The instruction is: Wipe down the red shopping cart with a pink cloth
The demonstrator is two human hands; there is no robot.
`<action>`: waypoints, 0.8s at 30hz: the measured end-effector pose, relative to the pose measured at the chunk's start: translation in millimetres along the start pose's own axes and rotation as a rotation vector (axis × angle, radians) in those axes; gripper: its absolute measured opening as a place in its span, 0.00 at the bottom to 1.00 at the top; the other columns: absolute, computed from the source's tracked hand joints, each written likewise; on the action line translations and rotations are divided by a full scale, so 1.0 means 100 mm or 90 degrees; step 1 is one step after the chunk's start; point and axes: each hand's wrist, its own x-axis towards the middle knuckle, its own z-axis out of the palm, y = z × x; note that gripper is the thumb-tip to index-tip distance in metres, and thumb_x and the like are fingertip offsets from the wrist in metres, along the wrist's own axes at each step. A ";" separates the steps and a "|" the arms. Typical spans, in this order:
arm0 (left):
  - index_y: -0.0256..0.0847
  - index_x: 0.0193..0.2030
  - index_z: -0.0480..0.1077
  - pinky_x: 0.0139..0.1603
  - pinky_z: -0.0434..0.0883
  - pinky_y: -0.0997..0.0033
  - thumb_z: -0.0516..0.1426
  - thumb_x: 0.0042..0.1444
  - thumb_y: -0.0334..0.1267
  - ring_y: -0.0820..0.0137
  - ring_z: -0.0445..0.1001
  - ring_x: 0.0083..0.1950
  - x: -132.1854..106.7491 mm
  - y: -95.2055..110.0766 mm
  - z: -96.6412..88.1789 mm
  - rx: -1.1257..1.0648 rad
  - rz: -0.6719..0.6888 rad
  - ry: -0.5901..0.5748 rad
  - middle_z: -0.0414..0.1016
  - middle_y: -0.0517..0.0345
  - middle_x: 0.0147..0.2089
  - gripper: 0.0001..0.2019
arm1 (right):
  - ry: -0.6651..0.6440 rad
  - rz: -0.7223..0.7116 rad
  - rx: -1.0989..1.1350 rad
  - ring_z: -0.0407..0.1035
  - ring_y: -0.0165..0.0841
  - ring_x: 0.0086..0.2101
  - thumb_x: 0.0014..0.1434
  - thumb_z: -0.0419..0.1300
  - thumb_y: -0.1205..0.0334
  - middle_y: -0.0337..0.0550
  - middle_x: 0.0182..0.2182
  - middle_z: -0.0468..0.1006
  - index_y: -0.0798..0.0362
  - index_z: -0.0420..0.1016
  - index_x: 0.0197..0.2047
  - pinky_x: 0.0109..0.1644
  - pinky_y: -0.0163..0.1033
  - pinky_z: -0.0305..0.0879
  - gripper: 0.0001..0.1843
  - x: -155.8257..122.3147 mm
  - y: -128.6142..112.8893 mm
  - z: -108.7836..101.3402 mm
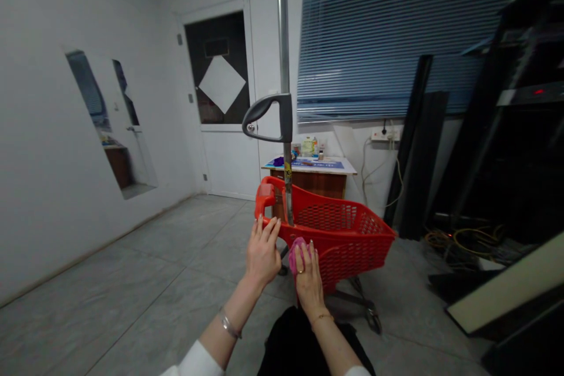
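Note:
A red plastic shopping cart (348,229) stands on the tiled floor in front of me. My left hand (262,252) rests with fingers stretched out against the cart's near rim. My right hand (308,273) presses a pink cloth (296,249) flat against the cart's near side, fingers together over it. A metal pole (284,70) with a grey handle (267,114) rises from the cart's near end.
A wooden desk (312,179) with small items stands behind the cart, under blue blinds (396,41). Black boards (418,147) and dark racks (520,129) fill the right side, with cables (462,241) on the floor. A white door (222,106) is at the back.

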 end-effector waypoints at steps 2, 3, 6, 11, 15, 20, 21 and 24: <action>0.40 0.71 0.58 0.74 0.53 0.41 0.53 0.50 0.23 0.52 0.45 0.76 0.00 0.00 0.01 0.000 -0.001 0.005 0.63 0.52 0.70 0.38 | 0.023 0.016 0.008 0.38 0.46 0.71 0.65 0.45 0.76 0.46 0.73 0.45 0.49 0.37 0.75 0.70 0.60 0.55 0.39 0.18 -0.06 0.01; 0.40 0.71 0.57 0.74 0.54 0.40 0.53 0.50 0.23 0.52 0.46 0.76 0.00 0.00 0.01 0.001 -0.002 0.008 0.63 0.52 0.70 0.39 | 0.031 0.023 0.013 0.36 0.46 0.71 0.65 0.45 0.76 0.46 0.73 0.45 0.49 0.36 0.75 0.71 0.61 0.54 0.39 0.28 -0.09 0.02; 0.41 0.71 0.58 0.73 0.56 0.39 0.52 0.50 0.23 0.51 0.47 0.76 0.02 0.01 -0.01 0.006 0.000 0.008 0.65 0.52 0.69 0.38 | 0.031 0.033 0.026 0.34 0.46 0.72 0.65 0.46 0.75 0.46 0.73 0.45 0.48 0.35 0.75 0.71 0.62 0.52 0.40 0.44 -0.14 0.05; 0.40 0.69 0.61 0.72 0.59 0.41 0.53 0.50 0.23 0.51 0.50 0.75 0.04 0.03 -0.05 0.017 0.003 0.007 0.67 0.52 0.68 0.36 | 0.013 0.045 0.019 0.35 0.45 0.71 0.65 0.44 0.76 0.45 0.73 0.44 0.47 0.36 0.75 0.71 0.62 0.54 0.40 0.04 -0.12 0.12; 0.39 0.68 0.63 0.72 0.59 0.42 0.53 0.50 0.24 0.50 0.51 0.75 0.03 0.04 -0.05 0.025 0.001 0.008 0.67 0.51 0.68 0.35 | 0.018 0.052 0.028 0.37 0.44 0.71 0.65 0.44 0.75 0.47 0.73 0.46 0.47 0.36 0.75 0.70 0.60 0.55 0.39 0.01 -0.12 0.13; 0.38 0.66 0.65 0.72 0.59 0.44 0.53 0.51 0.25 0.51 0.52 0.74 0.04 0.08 -0.05 0.040 -0.011 0.005 0.68 0.51 0.67 0.33 | 0.055 0.050 0.045 0.36 0.46 0.71 0.67 0.46 0.71 0.49 0.73 0.47 0.49 0.34 0.75 0.71 0.61 0.53 0.38 0.42 -0.17 0.10; 0.38 0.66 0.65 0.72 0.59 0.44 0.53 0.51 0.25 0.51 0.53 0.74 0.04 0.10 -0.06 0.042 -0.014 0.003 0.68 0.51 0.67 0.33 | 0.054 0.042 0.041 0.36 0.45 0.71 0.67 0.46 0.71 0.49 0.72 0.48 0.48 0.35 0.75 0.71 0.62 0.53 0.38 0.42 -0.17 0.11; 0.38 0.65 0.66 0.73 0.58 0.46 0.53 0.52 0.26 0.52 0.54 0.73 0.05 0.12 -0.10 0.045 -0.019 -0.007 0.69 0.52 0.67 0.31 | 0.046 0.038 0.027 0.38 0.44 0.71 0.66 0.45 0.73 0.49 0.72 0.49 0.47 0.37 0.75 0.70 0.61 0.53 0.38 0.25 -0.14 0.13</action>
